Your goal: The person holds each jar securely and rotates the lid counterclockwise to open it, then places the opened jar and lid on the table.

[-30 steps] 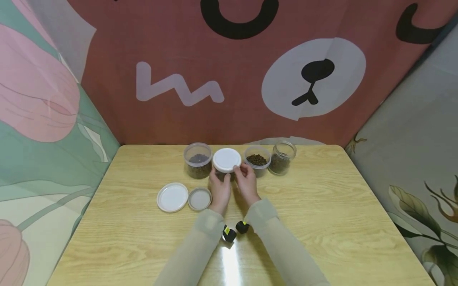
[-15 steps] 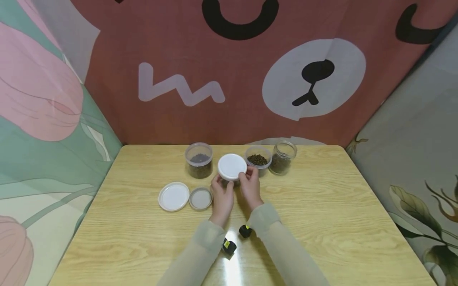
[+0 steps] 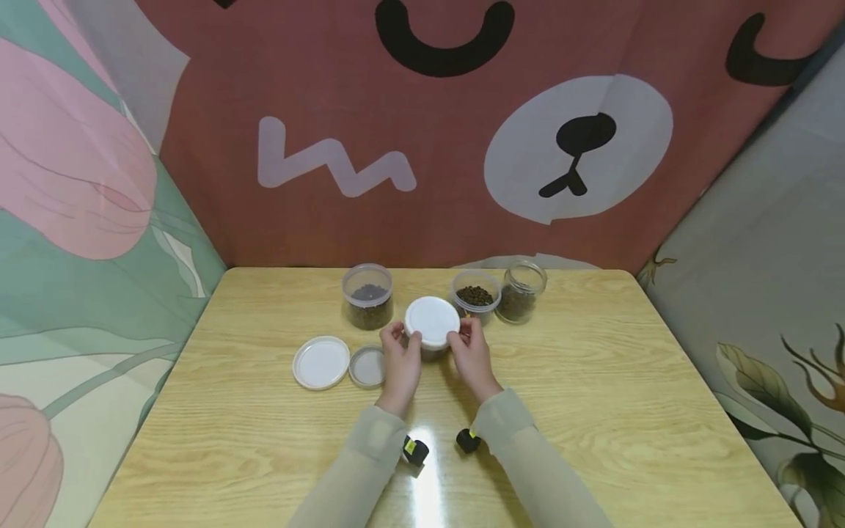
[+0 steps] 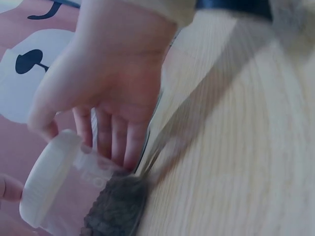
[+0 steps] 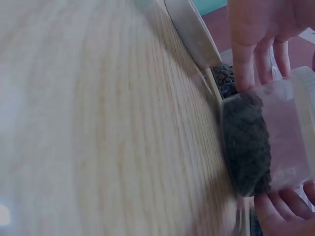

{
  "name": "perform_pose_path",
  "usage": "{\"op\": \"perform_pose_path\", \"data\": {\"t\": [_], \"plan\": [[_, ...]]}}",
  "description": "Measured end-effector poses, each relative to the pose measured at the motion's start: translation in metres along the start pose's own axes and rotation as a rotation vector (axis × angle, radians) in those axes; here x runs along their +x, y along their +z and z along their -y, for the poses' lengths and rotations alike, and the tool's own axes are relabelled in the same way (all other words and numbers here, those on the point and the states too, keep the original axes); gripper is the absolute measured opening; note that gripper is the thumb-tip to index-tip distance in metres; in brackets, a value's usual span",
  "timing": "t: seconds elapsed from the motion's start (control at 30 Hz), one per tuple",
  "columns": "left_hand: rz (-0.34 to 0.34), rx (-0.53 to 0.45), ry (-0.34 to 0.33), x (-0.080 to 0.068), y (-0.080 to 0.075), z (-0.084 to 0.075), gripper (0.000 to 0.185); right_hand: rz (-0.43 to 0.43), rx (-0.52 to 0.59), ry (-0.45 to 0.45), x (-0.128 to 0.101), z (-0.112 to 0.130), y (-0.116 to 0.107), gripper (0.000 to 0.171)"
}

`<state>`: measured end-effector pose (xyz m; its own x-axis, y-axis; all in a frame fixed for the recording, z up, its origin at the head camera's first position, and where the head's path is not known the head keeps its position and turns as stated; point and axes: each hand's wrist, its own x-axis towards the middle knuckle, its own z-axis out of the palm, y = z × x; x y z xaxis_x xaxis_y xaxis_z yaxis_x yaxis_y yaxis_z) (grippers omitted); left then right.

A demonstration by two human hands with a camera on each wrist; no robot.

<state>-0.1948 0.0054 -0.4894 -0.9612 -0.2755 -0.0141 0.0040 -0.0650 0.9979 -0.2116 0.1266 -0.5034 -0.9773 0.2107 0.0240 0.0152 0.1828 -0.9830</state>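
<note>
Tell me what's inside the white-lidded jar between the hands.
The clear jar has dark pellets in its lower part, visible in both wrist views. The white lid covers its mouth; anything buried among the pellets can't be seen.

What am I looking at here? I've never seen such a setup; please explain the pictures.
No robot here: a person works with two bare hands. The head view comes from a camera worn on the head, looking forward and down; each wrist view comes from a camera on that wrist. The left hand and right hand hold a clear jar, with a white cap on top and dark pellets inside. Near the far edge of the wooden table stand an open tub, a second open tub and an open glass jar, each with dark contents. Beside the left hand lie a loose white lid and a smaller grey lid.
</note>
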Motion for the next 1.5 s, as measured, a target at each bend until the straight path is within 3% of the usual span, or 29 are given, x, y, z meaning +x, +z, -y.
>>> {"op": "perform_pose_path", "data": {"t": [0.17,0.33,0.83,1.1,1.23,1.43,1.5], "plan": [[0.088,0.035,0.024,0.000,-0.005,0.002,0.058,0.062,-0.014,-0.025,-0.009,0.000,-0.010,0.031],[0.176,0.111,0.056,-0.004,-0.010,0.007,0.058,0.101,-0.025,-0.027,-0.014,-0.003,-0.018,0.029],[0.233,0.050,0.031,-0.021,-0.018,0.015,0.056,0.130,-0.065,-0.024,-0.040,-0.003,-0.029,0.033],[0.333,0.076,0.050,-0.026,-0.030,0.013,0.055,0.212,-0.041,-0.006,-0.045,-0.008,-0.038,0.042],[0.367,0.090,0.049,-0.028,-0.034,0.012,0.055,0.307,-0.007,0.011,-0.045,-0.012,-0.042,0.055],[0.398,0.107,0.050,-0.025,-0.038,0.012,0.054,0.458,0.029,0.015,-0.041,-0.022,-0.041,0.107],[0.419,0.126,0.038,-0.024,-0.040,0.011,0.055,0.462,0.000,0.008,-0.039,-0.025,-0.039,0.114]]}}
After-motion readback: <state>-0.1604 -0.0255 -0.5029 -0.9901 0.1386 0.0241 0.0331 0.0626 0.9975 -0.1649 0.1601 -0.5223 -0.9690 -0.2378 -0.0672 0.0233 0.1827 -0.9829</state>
